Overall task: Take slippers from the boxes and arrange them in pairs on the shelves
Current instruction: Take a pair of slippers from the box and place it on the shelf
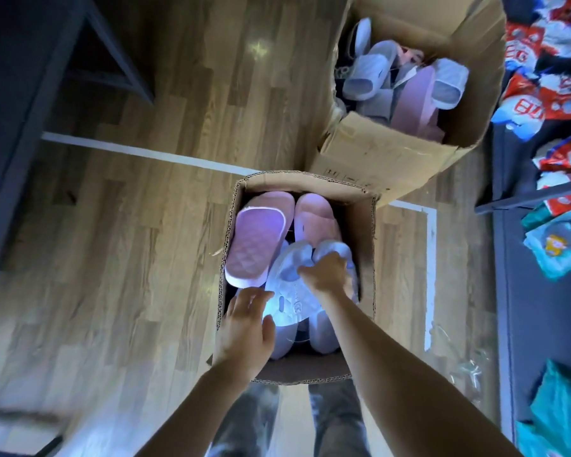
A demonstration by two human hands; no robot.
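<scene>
Lower centre: right grip clutching a white slipper inside the near box; left grip open just beside it. Above lie pink slippers; second box upper right.

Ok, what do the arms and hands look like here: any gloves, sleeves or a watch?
The left hand and right hand are ungloved, with no ring or watch that I can make out. The left forearm and right forearm are uncovered as far as the frame shows; no sleeve is in view. Below them show grey trousers.
</scene>
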